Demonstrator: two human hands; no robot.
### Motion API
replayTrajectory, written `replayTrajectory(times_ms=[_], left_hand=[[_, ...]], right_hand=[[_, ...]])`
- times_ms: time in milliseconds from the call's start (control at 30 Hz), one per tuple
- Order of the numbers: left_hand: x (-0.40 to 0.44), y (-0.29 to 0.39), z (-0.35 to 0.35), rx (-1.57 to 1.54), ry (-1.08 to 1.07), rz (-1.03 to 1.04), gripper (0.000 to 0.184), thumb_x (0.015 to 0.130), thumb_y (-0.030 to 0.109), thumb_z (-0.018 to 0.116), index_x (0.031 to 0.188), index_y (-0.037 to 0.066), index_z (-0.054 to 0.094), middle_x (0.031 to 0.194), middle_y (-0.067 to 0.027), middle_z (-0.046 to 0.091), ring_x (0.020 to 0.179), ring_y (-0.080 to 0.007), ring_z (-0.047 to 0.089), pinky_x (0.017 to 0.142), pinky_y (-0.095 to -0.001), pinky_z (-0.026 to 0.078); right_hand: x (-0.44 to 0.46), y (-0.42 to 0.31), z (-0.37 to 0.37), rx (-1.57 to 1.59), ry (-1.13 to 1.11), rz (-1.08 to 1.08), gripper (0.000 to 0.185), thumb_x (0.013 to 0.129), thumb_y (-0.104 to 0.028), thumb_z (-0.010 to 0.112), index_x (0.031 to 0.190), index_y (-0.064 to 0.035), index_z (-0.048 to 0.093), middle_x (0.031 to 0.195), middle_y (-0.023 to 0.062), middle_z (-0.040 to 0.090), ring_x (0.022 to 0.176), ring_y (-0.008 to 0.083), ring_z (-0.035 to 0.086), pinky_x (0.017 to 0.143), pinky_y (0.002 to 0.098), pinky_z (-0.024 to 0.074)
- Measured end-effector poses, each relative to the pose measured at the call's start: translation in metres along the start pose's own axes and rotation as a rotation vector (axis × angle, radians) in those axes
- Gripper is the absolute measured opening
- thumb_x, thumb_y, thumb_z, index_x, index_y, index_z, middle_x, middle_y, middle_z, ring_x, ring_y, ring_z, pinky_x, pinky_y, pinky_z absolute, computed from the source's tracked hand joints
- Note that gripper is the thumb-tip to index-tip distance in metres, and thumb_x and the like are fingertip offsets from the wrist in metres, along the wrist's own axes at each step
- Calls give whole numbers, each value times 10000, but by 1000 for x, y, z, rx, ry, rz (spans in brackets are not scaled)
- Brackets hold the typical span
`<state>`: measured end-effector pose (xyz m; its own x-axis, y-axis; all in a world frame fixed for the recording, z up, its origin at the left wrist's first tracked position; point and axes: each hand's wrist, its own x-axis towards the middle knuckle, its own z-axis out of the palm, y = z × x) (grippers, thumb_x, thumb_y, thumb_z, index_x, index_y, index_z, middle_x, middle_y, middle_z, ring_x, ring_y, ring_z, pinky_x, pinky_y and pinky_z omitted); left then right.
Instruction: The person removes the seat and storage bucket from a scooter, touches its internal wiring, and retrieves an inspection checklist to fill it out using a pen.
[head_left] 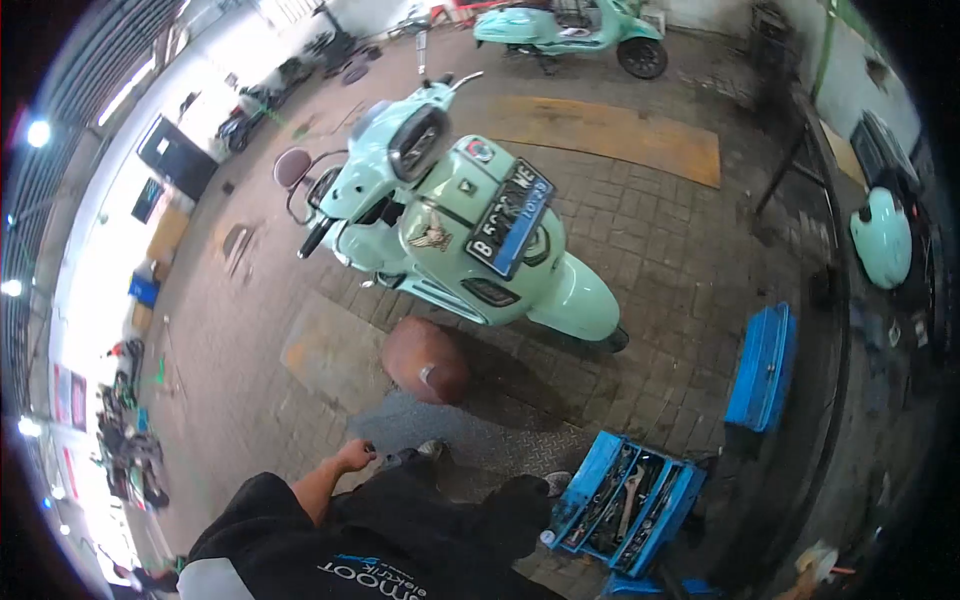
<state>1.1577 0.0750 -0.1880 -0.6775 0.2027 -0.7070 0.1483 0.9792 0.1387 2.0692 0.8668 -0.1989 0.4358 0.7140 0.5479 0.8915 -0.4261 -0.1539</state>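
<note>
Mint green scooter [465, 230] parked on the brick floor [665, 240], reddish-brown rounded thing [422, 360] just beside it. Blue toolbox [690, 490] wide open, wrenches [630, 500] inside. Left hand [354, 456] is down low, can't tell if it's gripping anything.

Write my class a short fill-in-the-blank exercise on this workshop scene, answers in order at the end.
The open metal toolbox is coloured ____. The rectangular number plate on the nearest mint-green scooter starts with the letter ____. Of toolbox and rounded brown object, the bare left hand is nearer the ____.

Answers: blue; B; rounded brown object.
</note>
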Motion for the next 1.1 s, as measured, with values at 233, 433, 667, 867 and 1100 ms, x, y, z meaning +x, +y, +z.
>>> replayTrajectory(times_ms=[233,433,667,867,1100], left_hand=[[-27,-85,26,-142,-27,-165,454,876,311,678,1193,-12,701,1143,-265,703,1095,-423,664,961,-486,521],[3,-183,41,-331,-133,-217,452,868,300,675,1215,10,700,1143,-247,712,1110,-403,668,948,-470,530],[69,-293,18,-635,51,-174,389,854,275,687,1129,1,713,1048,-232,727,1041,-381,691,900,-461,533],[88,-352,-28,-844,229,-204,330,876,195,659,1129,-13,705,932,-224,731,895,-336,720,831,-430,536],[88,-413,-43,-884,335,-263,309,886,170,651,1107,-41,698,880,-192,736,797,-266,722,743,-390,546]], right_hand=[[-287,-172,-96,256,-136,39,417,887,-360,704,1079,8,745,1077,229,719,963,400,696,849,495,544],[-637,-283,-161,260,-1106,-406,426,884,-351,741,866,75,729,721,236,700,636,327,676,600,468,508],[-818,-461,-318,426,-1444,-1041,267,837,-177,696,1032,1,731,1013,246,714,964,445,675,869,488,533],[-872,-592,-376,600,-1439,-1004,213,857,11,648,1052,17,732,836,138,747,721,189,709,695,351,564],[-946,-712,-447,435,-1572,-947,193,908,-30,645,1078,9,727,924,150,752,770,231,722,760,401,570]])
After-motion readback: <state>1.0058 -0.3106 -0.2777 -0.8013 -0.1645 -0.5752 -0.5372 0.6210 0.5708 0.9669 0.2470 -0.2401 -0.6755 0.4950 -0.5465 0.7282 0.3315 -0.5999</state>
